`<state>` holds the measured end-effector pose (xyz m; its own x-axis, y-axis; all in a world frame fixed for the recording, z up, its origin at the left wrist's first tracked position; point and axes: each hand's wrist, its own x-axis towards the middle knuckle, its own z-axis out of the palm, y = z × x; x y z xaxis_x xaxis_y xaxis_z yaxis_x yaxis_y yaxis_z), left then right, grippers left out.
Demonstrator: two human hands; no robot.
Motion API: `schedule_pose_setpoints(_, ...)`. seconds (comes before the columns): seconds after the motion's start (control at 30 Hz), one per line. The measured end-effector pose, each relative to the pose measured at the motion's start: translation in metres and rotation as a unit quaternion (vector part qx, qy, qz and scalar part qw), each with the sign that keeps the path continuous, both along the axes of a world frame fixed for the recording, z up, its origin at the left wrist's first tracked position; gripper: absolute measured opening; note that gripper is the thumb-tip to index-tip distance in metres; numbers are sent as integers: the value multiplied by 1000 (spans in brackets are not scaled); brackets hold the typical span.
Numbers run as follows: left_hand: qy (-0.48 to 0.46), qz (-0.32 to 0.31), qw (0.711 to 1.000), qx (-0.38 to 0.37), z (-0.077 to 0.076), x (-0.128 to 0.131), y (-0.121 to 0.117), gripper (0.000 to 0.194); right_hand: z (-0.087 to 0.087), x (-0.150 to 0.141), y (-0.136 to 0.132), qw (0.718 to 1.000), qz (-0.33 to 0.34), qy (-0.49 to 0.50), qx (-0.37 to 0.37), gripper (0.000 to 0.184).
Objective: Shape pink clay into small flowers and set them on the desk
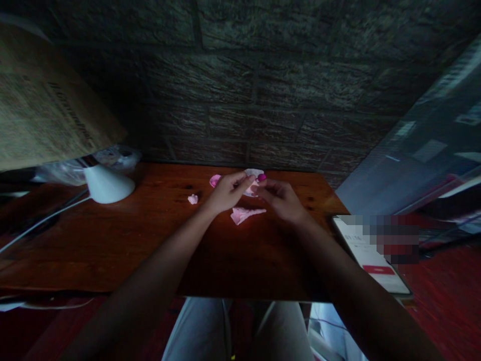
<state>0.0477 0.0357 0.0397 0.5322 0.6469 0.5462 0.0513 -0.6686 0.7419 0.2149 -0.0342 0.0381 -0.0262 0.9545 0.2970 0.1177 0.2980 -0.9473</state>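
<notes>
Magenta piece (262, 177) was between fingertips of 2 hands, at wooden table (150, 240). Left hand (227, 192) pinched pale piece (254, 187); right hand (284, 200) curled narrow, grip unclear. Pink scrap (240, 215) lay nearer person.

head-worn view, looking forward and down, desk at middle distance

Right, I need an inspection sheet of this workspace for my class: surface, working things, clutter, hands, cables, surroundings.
Surface: brown wooden table.
Things: pale piece, magenta bit, pink lump, round pink piece, long pink piece.
Clutter: white cone-shaped base and clear plastic left; lit phone right.
Hands: left hand and right hand at the pale piece; grip unclear.
Cables: white cable reaching the base.
Surroundings: dark block wall behind.
</notes>
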Motion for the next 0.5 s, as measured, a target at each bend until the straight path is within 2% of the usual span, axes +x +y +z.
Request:
schedule_pose_setpoints(0.13, 18, -32, 999, -21, 1, -1, 0, 49, 1, 1, 1, 1000, -26, 5, 6, 43)
schedule_pose_setpoints(0.33, 1, -62, 997, -56, -1, 1, -2, 40, 6, 0, 0, 998, -40, 48, -7, 41)
schedule_pose_setpoints(0.5, -2, -61, 998, -28, 0, 2, -6, 33, 5, 1, 2, 992, -31, 120, -29, 41)
